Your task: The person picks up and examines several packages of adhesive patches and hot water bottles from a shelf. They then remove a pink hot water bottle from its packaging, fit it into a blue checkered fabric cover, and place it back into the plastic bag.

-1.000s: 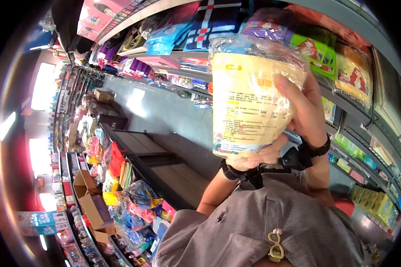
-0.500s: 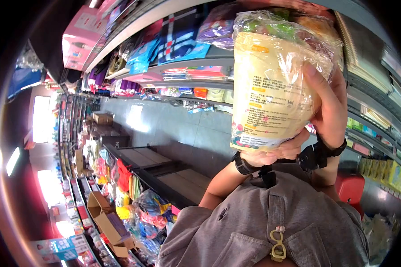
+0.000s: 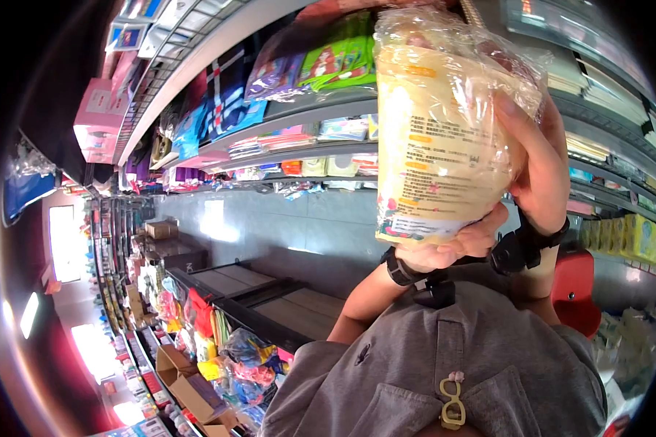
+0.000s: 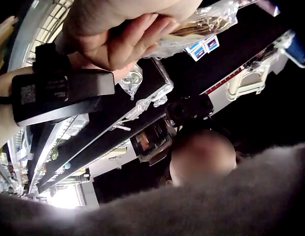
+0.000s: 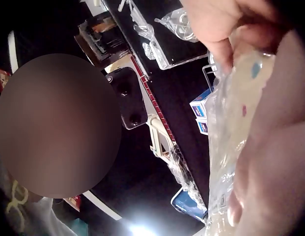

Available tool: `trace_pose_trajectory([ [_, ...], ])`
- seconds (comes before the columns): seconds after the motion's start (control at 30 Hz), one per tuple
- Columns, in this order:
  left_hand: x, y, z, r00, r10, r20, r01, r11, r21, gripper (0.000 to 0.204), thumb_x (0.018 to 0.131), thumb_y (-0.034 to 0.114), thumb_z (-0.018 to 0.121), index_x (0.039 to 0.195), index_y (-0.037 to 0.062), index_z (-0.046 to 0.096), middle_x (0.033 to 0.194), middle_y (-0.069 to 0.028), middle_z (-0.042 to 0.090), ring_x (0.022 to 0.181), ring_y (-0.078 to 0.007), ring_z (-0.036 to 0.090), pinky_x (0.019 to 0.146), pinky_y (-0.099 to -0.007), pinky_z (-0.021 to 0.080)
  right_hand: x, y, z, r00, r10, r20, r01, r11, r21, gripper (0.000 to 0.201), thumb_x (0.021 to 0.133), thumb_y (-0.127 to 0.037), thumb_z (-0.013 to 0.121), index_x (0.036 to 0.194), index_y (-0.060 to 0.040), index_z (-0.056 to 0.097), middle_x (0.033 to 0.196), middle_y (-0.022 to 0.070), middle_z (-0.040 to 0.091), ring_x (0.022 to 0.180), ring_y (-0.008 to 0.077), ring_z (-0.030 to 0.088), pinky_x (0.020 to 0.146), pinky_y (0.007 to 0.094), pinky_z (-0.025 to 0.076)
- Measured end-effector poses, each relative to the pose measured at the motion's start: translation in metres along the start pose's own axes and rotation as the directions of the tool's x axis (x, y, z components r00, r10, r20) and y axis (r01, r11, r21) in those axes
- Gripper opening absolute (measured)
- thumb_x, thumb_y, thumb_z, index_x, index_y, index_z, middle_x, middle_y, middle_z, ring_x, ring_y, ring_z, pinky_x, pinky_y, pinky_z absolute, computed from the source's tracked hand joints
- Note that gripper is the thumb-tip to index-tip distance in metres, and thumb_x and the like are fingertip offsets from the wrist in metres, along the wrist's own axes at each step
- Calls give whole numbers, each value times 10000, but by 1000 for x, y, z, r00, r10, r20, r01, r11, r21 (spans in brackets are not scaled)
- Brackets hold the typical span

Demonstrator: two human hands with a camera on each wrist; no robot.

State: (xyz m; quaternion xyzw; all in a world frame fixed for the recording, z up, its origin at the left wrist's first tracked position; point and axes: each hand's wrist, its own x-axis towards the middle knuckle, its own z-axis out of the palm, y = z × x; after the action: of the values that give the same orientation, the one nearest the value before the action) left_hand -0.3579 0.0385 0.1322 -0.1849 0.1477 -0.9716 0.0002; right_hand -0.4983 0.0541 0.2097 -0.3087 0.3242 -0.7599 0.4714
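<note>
A cream packet (image 3: 444, 153) in clear crinkled plastic, printed with small lines of text and orange headings, is held upright before my chest in the head view. My right hand (image 3: 543, 164) grips its right side, thumb across the printed face, the other fingers hidden behind. At the bottom edge my left hand (image 3: 448, 251) holds it with bent fingers. From the left wrist, the curled left hand (image 4: 123, 34) shows against the clear wrap (image 4: 201, 29). In the right wrist view the right hand (image 5: 278, 162) lies close along the packet (image 5: 241, 105).
Shelves (image 3: 321, 113) ahead carry green and purple bagged goods (image 3: 335, 58) and a plaid cloth (image 3: 226, 87). At right stands a red stool (image 3: 576, 291). A black-framed rack (image 3: 291, 309) and open cardboard boxes (image 3: 197, 390) lie to the left.
The packet and both hands have shifted right and slightly up in the head view, mostly in the first half second. The shelf goods have slid left as the view turned. Both hands keep their hold.
</note>
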Motion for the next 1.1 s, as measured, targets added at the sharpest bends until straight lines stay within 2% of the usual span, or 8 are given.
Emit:
trace_pose_trajectory([
  [0.17,14,-10,-11,1000,-18,11,19,985,-170,501,964,422,392,1191,-24,377,904,-127,366,802,-211,378,647,-311,416,-1,-6,-21,1000,6,10,-6,1000,2,359,876,-169,641,1195,-29,554,936,39,656,648,46,604,424,174,390],
  [0.23,19,-10,-20,999,-18,34,22,991,-132,498,965,419,393,1197,-21,380,904,-128,372,786,-201,379,637,-299,412,-1,-9,-28,999,28,38,-28,999,14,376,876,-162,631,1214,-20,544,1016,62,641,786,87,604,579,206,424],
  [0.3,26,-12,-19,999,14,30,-13,999,-31,494,968,414,393,1210,-17,385,894,-128,382,760,-192,383,618,-281,406,0,-12,-40,994,68,88,-68,998,3,419,877,-155,611,1257,-3,520,1160,104,609,1031,164,593,861,271,466],
  [0.43,37,-14,-21,999,50,19,-52,995,83,481,973,398,396,1235,-5,401,832,-110,401,667,-156,380,556,-226,376,-1,-12,-54,992,108,-59,-110,993,-30,413,873,-162,613,1249,-12,528,1122,90,623,975,140,607,788,246,479],
  [0.53,38,-14,-17,991,64,-116,-53,994,97,464,977,391,389,1231,4,418,792,-94,407,612,-133,366,515,-205,349,0,-17,-56,989,115,-92,-119,992,-41,407,870,-169,615,1240,-17,536,1086,79,633,919,118,618,708,225,482],
  [0.7,44,-11,-22,996,76,-55,-63,976,206,452,979,388,382,1224,11,425,785,-88,406,604,-124,358,507,-200,343,1,-15,-60,990,79,-114,-80,997,-4,405,872,-178,611,1238,-21,537,1049,75,641,859,102,628,614,209,481],
  [1.03,42,-13,-10,974,110,-197,-77,983,164,408,976,348,395,1150,-17,446,766,-87,410,566,-120,361,491,-198,323,2,-8,-67,993,80,-88,-74,995,68,387,867,-143,625,1222,-16,539,1090,89,632,939,150,629,758,253,504],
  [1.1,43,-10,-14,987,97,-130,-64,970,235,404,974,345,402,1146,-17,449,767,-82,406,569,-113,356,499,-195,314,0,-9,-63,992,65,-110,-58,996,63,382,869,-145,623,1218,-15,540,1103,93,627,968,159,623,798,265,499],
])
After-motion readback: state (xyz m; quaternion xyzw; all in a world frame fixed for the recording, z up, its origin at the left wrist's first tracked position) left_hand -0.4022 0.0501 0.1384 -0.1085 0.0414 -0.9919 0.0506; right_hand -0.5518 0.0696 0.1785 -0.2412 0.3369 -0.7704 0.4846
